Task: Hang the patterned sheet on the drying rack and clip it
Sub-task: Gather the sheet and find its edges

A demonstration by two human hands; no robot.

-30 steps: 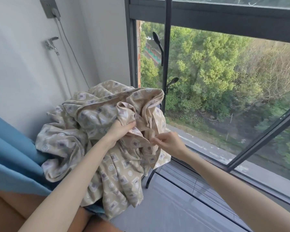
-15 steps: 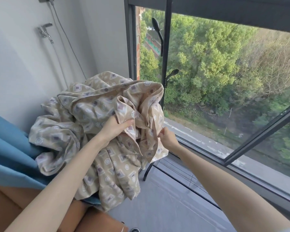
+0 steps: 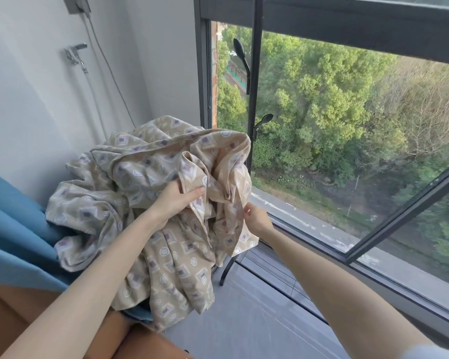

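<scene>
**Sheet heaped on the rack, neither spread nor clipped**

From the head camera, we look down both bare forearms at the patterned sheet (image 3: 166, 252). It sits in a crumpled beige heap on what we take to be the drying rack (image 3: 225, 268). Only one dark leg of the rack shows, below the sheet's window-side hem, and the rails are buried under cloth. One long fold spills down the near side toward the floor (image 3: 244, 320), and the far side of the heap bunches up beside the wall.

In our judgement the task is at an early stage. The sheet has reached the rack but has not been opened out along it, no edge hangs straight, and we can find no clip anywhere in view. Finding a hem, spreading the cloth and clipping it all remain to be done.

The left hand (image 3: 176, 200) reaches into the middle of the heap near its top, with fingers and thumb curled round a raised fold. The right hand (image 3: 257, 218) is lower, at the heap's window-side edge, where its fingertips pinch the hanging hem. Blue cloth (image 3: 16, 229) drapes at the left edge, touching the sheet. The window (image 3: 254, 73) stands just beyond the rack.
</scene>
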